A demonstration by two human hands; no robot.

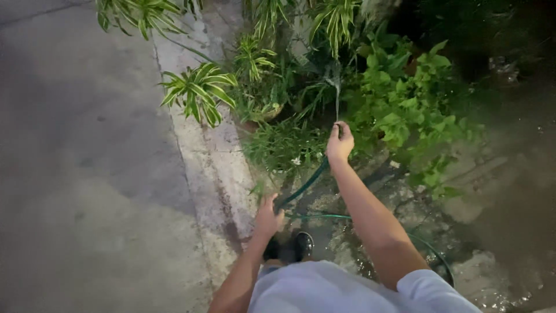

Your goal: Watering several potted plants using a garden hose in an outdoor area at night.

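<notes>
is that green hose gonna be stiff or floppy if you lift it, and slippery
Probably floppy: the green hose sags in a curve between the right hand and left hand and loops on the ground. Likely slippery too, since the ground around it looks wet and water sprays from its end.

Pavement (75, 174) lies left; a curb (211, 168) runs along its right edge. Plants (324, 87) stand right of the curb, at the far end. A hose (307, 184) lies on wet ground (498, 272) before the plants.
</notes>
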